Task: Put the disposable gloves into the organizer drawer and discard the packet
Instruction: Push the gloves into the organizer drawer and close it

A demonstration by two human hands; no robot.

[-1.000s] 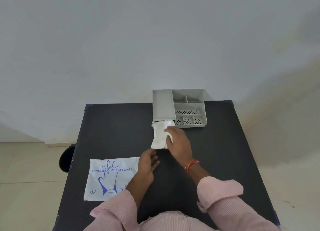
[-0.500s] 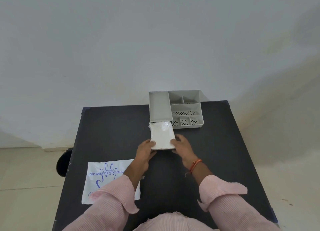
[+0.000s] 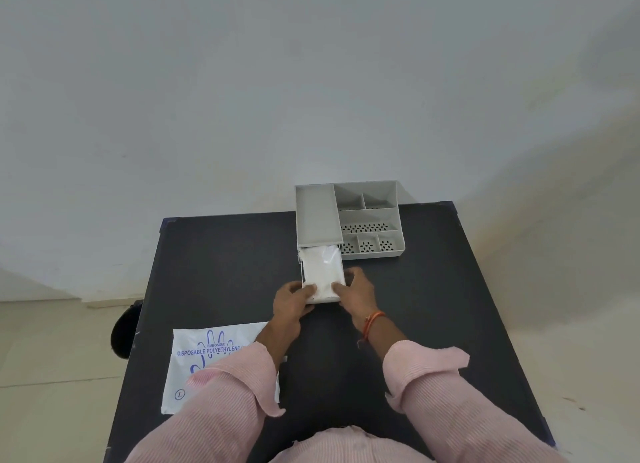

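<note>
A grey organizer (image 3: 367, 216) stands at the far middle of the black table (image 3: 214, 261). Its drawer (image 3: 323, 300) is pulled out toward me. A stack of white disposable gloves (image 3: 322, 272) lies inside the drawer. My left hand (image 3: 292, 303) holds the drawer's near left corner, thumb resting on the gloves. My right hand (image 3: 356, 294) holds the near right corner, fingers on the gloves. The flat white glove packet (image 3: 207, 355) with blue print lies at the table's near left, partly under my left sleeve.
A white wall rises right behind the organizer. A dark round object (image 3: 123, 329) sits on the floor left of the table. The organizer's perforated compartments (image 3: 369, 244) are to the right of the drawer.
A second ago only my right hand pressed the gloves at the drawer. My left hand has come up from near the packet, and both hands now hold the drawer's front with the gloves lying inside.
</note>
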